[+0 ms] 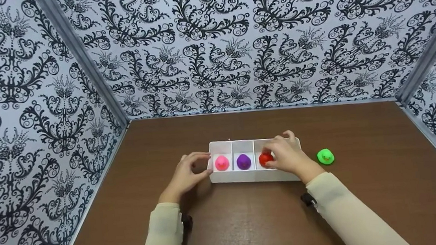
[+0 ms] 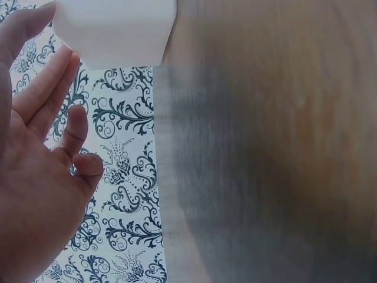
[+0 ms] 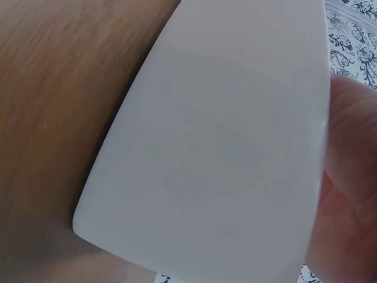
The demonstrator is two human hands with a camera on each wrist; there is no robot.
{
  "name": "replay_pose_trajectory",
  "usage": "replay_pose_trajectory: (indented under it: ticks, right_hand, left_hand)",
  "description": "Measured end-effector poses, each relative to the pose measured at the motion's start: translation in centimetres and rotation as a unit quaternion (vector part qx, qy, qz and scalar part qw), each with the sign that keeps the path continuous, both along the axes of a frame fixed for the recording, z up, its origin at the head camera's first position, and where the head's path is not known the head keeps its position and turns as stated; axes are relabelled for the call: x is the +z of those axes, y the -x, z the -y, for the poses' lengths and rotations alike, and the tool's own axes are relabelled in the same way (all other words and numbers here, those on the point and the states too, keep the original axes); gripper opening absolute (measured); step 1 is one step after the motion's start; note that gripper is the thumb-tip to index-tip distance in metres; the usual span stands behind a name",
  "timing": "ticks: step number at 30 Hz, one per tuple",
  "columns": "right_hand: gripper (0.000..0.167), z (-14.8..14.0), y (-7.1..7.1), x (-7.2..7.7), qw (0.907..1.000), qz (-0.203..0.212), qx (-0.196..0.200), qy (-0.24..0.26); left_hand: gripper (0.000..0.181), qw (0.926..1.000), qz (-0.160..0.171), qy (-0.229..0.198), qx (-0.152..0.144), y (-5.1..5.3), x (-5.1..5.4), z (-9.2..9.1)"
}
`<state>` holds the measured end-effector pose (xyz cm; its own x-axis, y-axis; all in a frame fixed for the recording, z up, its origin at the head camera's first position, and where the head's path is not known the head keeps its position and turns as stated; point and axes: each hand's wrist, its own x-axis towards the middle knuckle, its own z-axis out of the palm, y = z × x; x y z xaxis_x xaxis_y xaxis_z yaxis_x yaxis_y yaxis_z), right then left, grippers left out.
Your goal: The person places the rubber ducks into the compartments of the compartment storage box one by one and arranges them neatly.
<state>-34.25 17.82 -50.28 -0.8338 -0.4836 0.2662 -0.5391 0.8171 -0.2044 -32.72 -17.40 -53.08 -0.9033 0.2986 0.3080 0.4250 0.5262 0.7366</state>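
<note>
A white divided box (image 1: pixel 242 175) stands on the table, a pink rubber duck (image 1: pixel 222 163) in its left compartment and a purple rubber duck (image 1: pixel 243 162) in the one beside it. My left hand (image 1: pixel 185 176) holds the box's left end between thumb and fingertips; the left wrist view shows the thumb and two fingers at its end wall. With my right hand (image 1: pixel 289 156) I pinch a red rubber duck (image 1: pixel 264 159) inside the third compartment. That hand covers the box's right part. In the right wrist view, the box wall (image 3: pixel 206 141) hides the fingertips.
A green rubber duck (image 1: pixel 326 157) sits on the brown table (image 1: pixel 246 222) to the right of the box. Patterned walls (image 1: pixel 219 51) with grey corner posts (image 1: pixel 82 59) enclose the table at the back and both sides.
</note>
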Motion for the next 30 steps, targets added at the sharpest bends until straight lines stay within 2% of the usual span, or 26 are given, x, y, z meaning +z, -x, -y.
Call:
replay_pose_trajectory:
  ticks: [6, 18, 24, 30]
  right_hand:
    - [0.024, 0.0, 0.1, 0.1, 0.9999, 0.013, -0.006, -0.009]
    - [0.025, 0.3, 0.0, 0.2, 0.9993, 0.032, -0.013, -0.015]
    - [0.028, 0.2, -0.1, -0.4, 0.9996, 0.014, 0.004, 0.025]
    - [0.021, -0.7, -0.6, -1.1, 0.9946, -0.021, 0.007, 0.101]
  left_hand:
    - [0.043, 0.9999, 0.009, 0.002, -0.003, 0.0, 0.0, 0.0]
    - [0.042, 0.9999, 0.004, 0.013, -0.001, 0.1, -0.3, 0.1]
    - [0.041, 0.9998, -0.016, 0.01, 0.005, 0.1, -0.2, 0.4]
    - [0.041, 0.9999, -0.011, 0.01, -0.004, 0.2, -0.2, 0.3]
